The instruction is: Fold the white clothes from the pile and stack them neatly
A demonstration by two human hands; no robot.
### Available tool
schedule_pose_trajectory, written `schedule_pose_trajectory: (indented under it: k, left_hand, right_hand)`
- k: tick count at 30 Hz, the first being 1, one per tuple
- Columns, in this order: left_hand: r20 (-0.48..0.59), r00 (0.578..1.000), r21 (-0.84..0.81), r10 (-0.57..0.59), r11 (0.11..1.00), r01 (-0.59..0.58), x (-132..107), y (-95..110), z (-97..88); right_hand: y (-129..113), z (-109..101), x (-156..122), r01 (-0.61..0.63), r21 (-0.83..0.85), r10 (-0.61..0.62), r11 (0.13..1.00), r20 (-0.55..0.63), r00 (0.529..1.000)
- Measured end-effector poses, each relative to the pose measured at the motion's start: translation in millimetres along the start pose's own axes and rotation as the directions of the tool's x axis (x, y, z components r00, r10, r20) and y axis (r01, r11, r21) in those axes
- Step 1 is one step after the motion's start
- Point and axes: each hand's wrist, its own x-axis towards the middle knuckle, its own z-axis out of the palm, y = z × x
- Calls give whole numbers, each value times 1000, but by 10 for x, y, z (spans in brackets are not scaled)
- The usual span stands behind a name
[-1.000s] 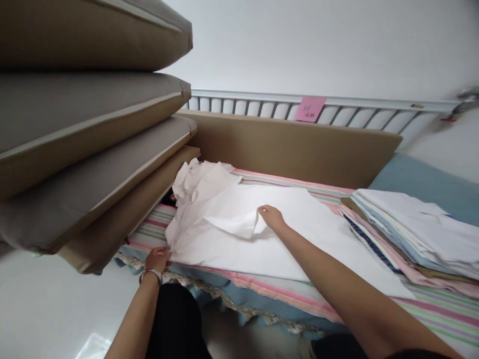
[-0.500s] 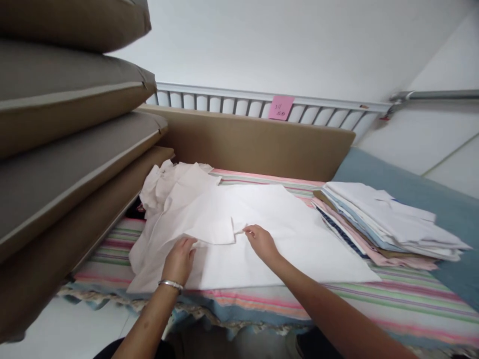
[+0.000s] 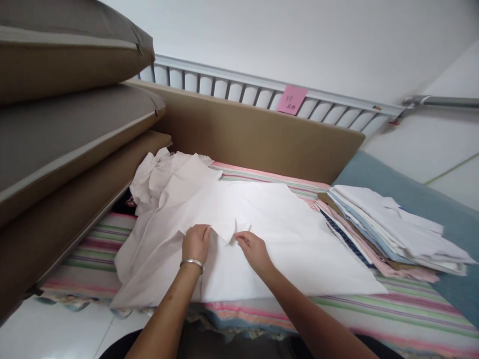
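A white shirt (image 3: 292,259) lies spread on a striped cloth, its left part loose and wrinkled. A flap that looks like its sleeve (image 3: 223,232) is lifted a little near the middle. My left hand (image 3: 196,244), with a bracelet on the wrist, is closed on the flap's near left edge. My right hand (image 3: 254,251) pinches the flap's right corner between thumb and fingers. The two hands are a short way apart, both above the shirt.
Folded clothes (image 3: 396,224) are stacked at the right. Thick brown cushions (image 3: 78,119) rise in a pile at the left. A brown panel (image 3: 258,134) leans against a radiator (image 3: 232,90) bearing a pink note (image 3: 292,99). The striped cloth (image 3: 419,304) has a frilled near edge.
My left hand has moved up and right, closing on the flap. My right hand has shifted slightly left and down. The flap's edge is now raised and bent. The view has tilted.
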Motion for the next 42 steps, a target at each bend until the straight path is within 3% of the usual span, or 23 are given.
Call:
schedule_pose_trajectory:
  k: [2,4,6,8,11,13,16,19,21,23,26,29,37,40,42]
  left_hand:
    - [-121,992,-116,22,993,-36,38,2,-77]
    - [-178,980,-120,84,987,-106,4,60,-128]
    - [-142,979,-51,150,986,-158,-114,169,-141]
    - [-70,977,45,204,979,-201,-302,308,-126]
    - [2,950,127,312,942,-310,-625,499,-112]
    - [41,900,97,435,895,-436,-794,571,-142]
    - [30,819,23,573,818,-574,-906,562,-248]
    - [-36,807,18,589,808,-589,-897,476,-356]
    - [-25,809,20,588,809,-588,-892,434,-387]
    - [48,791,16,609,792,-611,-917,425,-380]
    - [183,731,-9,657,745,-667,-986,449,-339]
    - [231,703,-39,673,728,-685,-1017,463,-327]
    - [207,756,-74,621,781,-621,-950,380,-383]
    - [173,836,-47,521,852,-521,-883,256,-431]
    - [191,913,18,360,929,-370,-808,135,-479]
  right_hand:
    - [-104,22,41,-196,213,183,957,80,980]
    - [-225,33,104,-412,436,336,801,243,910]
    - [-330,26,160,-563,560,370,608,427,825]
    - [-393,6,179,-613,589,332,527,521,786]
    - [-400,-47,102,-540,570,282,619,480,831]
    - [-357,-104,-7,-495,540,266,681,446,854]
    - [-248,-216,-186,-498,496,280,712,450,848]
    - [-138,-323,-316,-515,387,358,765,411,839]
    - [-98,-377,-361,-502,315,378,806,379,845]
    - [-84,-418,-380,-469,270,364,841,358,860]
    - [-64,-456,-391,-417,197,348,888,307,886]
    - [3,-451,-412,-409,131,369,903,250,895]
    - [146,-339,-424,-415,61,397,908,194,897]
    - [198,-345,-383,-424,1,417,906,174,892]
    - [234,-373,-359,-416,-95,425,904,129,896]
